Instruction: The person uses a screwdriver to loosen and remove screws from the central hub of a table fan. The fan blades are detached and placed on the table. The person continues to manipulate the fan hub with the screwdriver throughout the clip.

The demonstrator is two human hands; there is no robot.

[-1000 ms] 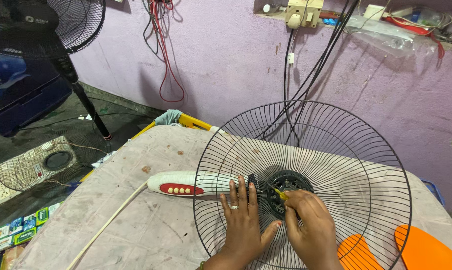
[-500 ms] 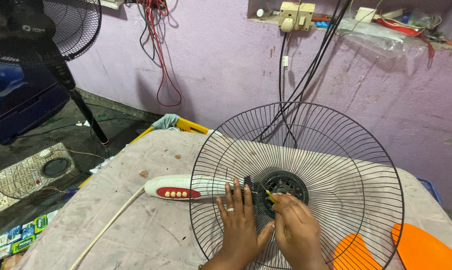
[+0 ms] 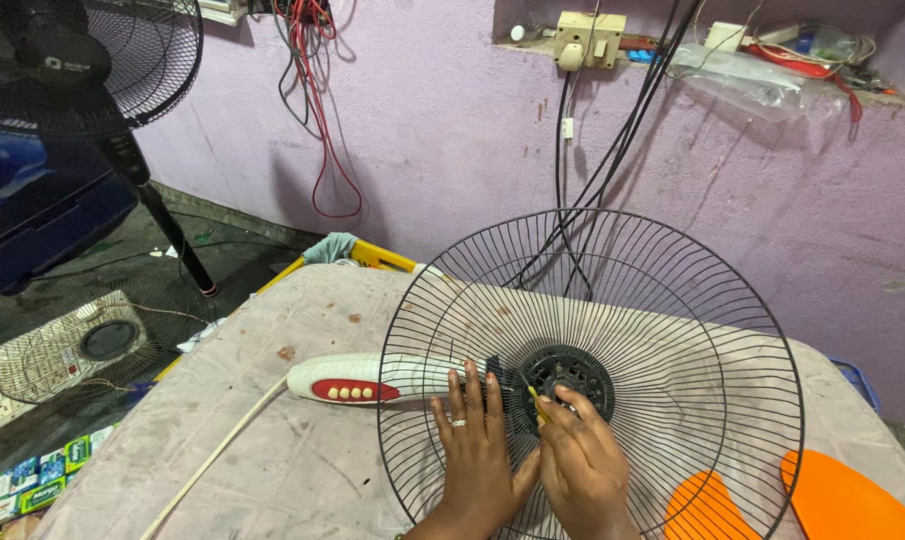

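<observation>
while flat on the wire fan guard (image 3: 613, 330), left hand (image 3: 478, 450) open, empty; right hand (image 3: 583, 465) closed round a small yellow screwdriver (image 3: 536, 403) at the hub (image 3: 570, 375).

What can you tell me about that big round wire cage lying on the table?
The wire guard is a black, round fan grille of thin metal-looking spokes fanning out from a dark plastic-looking hub to an outer ring. It is tilted, far rim raised, on the cloth-covered table. A white fan neck with a red button panel runs to its centre. The left hand lies flat on the spokes; the right hand holds a small yellow tool near the hub.
</observation>
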